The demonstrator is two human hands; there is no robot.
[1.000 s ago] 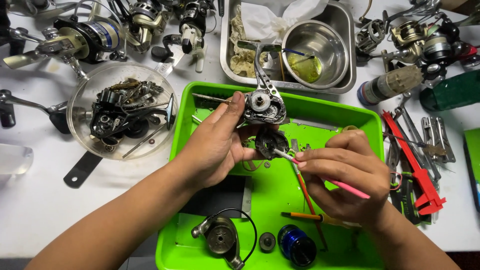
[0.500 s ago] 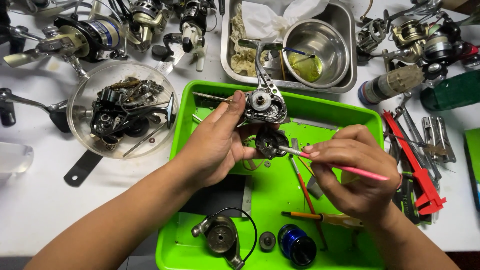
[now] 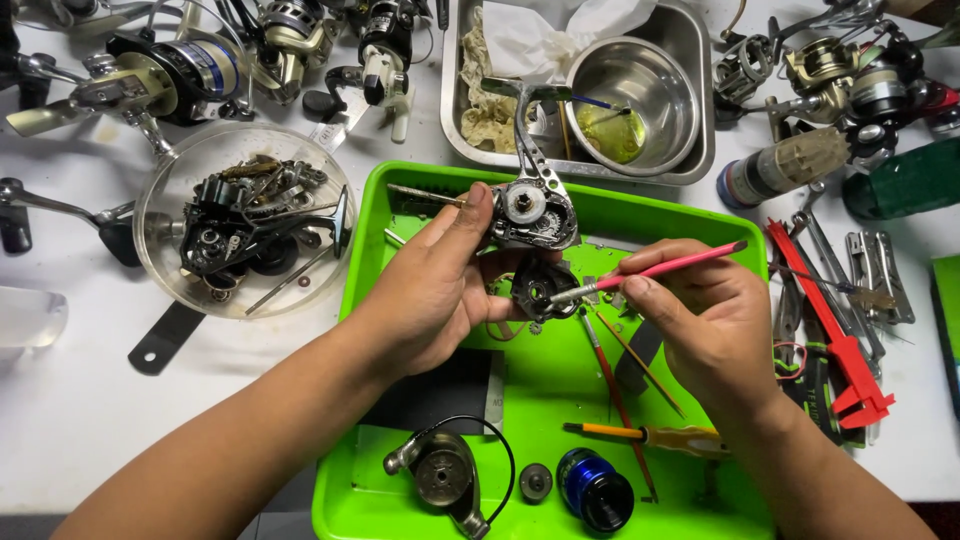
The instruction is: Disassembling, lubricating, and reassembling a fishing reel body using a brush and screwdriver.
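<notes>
Left hand (image 3: pixel 425 295) grips reel body (image 3: pixel 530 215) | right hand (image 3: pixel 700 320) pinches brush (image 3: pixel 650 272)

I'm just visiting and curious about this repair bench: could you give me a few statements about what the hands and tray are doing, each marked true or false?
1. The left hand holds a fishing reel body. True.
2. The right hand holds a screwdriver. False: it holds a pink-handled brush.
3. The tray is red. False: it is bright green.
4. A blue spool lies in the tray. True.
</notes>
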